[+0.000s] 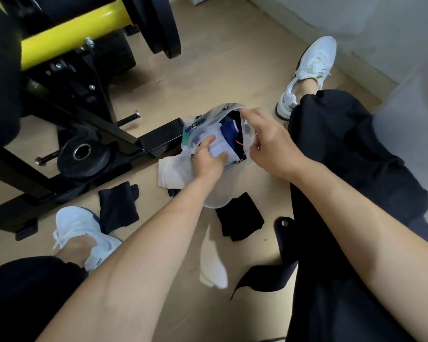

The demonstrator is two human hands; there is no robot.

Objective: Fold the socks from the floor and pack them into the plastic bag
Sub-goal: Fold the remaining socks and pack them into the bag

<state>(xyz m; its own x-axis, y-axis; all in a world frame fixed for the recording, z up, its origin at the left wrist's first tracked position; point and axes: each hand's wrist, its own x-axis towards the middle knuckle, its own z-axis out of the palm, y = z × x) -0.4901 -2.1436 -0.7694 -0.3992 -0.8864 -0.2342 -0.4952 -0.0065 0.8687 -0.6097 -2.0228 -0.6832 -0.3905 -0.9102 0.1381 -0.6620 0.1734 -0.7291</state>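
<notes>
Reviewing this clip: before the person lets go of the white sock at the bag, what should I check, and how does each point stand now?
1. Bag mouth held open: ok. The right hand holds the rim of the plastic bag.
2. Sock under control: ok. The left hand grips the white folded sock.
3. Sock fully inside the bag: cannot tell. It sits at the mouth, partly covered by the hand.
4. Room left in the bag: cannot tell. The blue sock and dark items already fill the opening.
5. Floor socks all packed: not ok. The black sock, second black sock and loose white sock lie on the floor.
</notes>
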